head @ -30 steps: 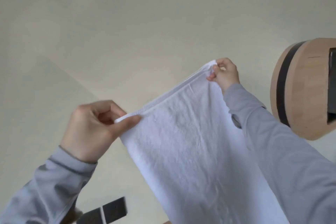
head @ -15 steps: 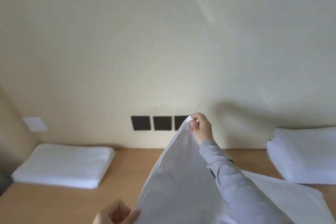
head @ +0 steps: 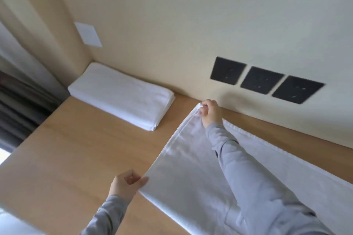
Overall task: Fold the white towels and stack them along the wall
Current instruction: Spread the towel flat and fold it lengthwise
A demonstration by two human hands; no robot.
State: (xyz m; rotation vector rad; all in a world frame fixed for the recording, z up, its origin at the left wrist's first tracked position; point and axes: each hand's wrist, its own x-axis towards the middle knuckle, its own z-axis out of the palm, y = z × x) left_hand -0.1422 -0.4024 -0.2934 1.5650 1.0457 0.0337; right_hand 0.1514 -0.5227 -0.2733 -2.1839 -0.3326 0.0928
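Note:
I hold a white towel [head: 183,170] by its short edge, a little above the wooden table [head: 80,150]. My left hand [head: 126,183] pinches the near corner. My right hand [head: 210,111] pinches the far corner close to the wall. The rest of the towel trails to the right over the tabletop, partly hidden by my right sleeve. A stack of folded white towels [head: 122,95] lies against the wall in the far left corner.
Three black wall sockets [head: 265,80] sit on the cream wall above the table's back edge. A white wall plate [head: 87,33] is higher up on the left. Grey curtains [head: 17,89] hang beyond the table's left edge.
The towel has come down from high in the air to just above the table. My view has swung down and left, and the towel stack on the right has left the view.

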